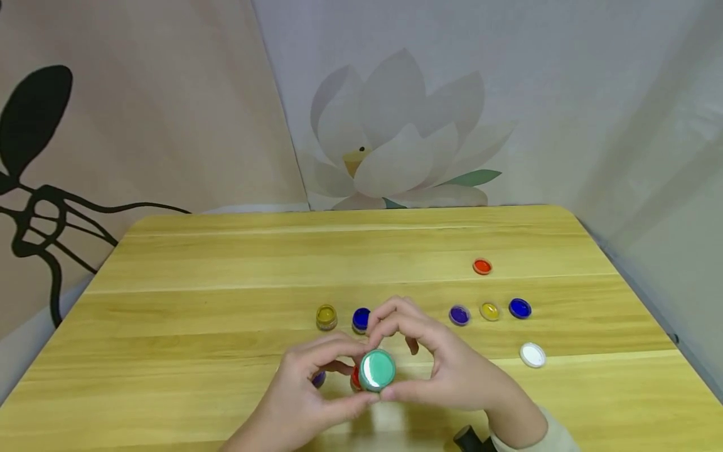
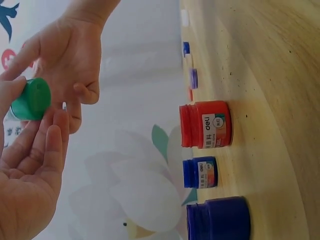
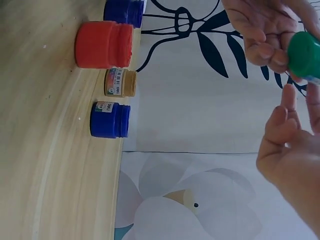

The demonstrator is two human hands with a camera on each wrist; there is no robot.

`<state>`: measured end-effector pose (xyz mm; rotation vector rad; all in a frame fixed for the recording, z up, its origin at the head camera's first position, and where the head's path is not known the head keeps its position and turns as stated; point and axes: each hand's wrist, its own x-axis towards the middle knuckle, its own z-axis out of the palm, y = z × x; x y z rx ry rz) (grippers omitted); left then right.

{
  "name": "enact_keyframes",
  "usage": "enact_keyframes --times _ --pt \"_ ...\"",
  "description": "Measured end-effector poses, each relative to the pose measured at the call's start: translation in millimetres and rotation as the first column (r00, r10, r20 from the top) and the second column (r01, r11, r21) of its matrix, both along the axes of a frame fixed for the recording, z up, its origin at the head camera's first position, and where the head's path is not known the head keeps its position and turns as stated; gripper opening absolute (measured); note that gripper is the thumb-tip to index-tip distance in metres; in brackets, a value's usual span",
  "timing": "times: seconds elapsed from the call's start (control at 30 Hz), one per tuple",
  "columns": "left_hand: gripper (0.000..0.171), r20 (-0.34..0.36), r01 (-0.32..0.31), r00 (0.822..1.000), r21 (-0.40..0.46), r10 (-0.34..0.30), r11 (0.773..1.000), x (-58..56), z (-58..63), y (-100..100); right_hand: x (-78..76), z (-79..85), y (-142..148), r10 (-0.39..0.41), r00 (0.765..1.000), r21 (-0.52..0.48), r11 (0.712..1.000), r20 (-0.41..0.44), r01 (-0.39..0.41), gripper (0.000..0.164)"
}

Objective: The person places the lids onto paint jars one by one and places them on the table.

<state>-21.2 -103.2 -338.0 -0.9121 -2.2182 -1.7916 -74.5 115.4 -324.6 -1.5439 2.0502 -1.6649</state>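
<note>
I am pinching a green paint jar [image 2: 31, 100] between the thumbs and fingers of my left hand [image 1: 307, 389] and right hand [image 1: 446, 358], its round top [image 1: 377, 370] gleaming pale green, its deeper-green side showing a printed label [image 2: 12, 130], and am holding it above the wooden table [image 1: 198, 351], near the red paint jar [image 2: 207, 124].

Can only partly see purple jar [image 1: 319, 379] behind left hand [image 1: 289, 390], head view's lower centre, and green jar [image 3: 303, 55], cut by right-wrist view's right edge.
</note>
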Motion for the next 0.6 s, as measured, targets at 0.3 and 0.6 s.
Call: enact_keyframes --times 0.3,0.6 --pt "0.035 -0.015 -0.003 1.000 -0.007 0.003 1.000 -2.3 1.1 1.2 -1.8 2.1 3.8 0.006 1.000 -0.014 1.000 -0.023 -0.007 0.038" --pt "0.034 -0.019 0.004 1.000 -0.019 -0.005 1.000 -0.9 -1.0 -0.2 0.2 1.3 3.1 -0.009 1.000 0.014 1.000 0.000 0.009 0.042"
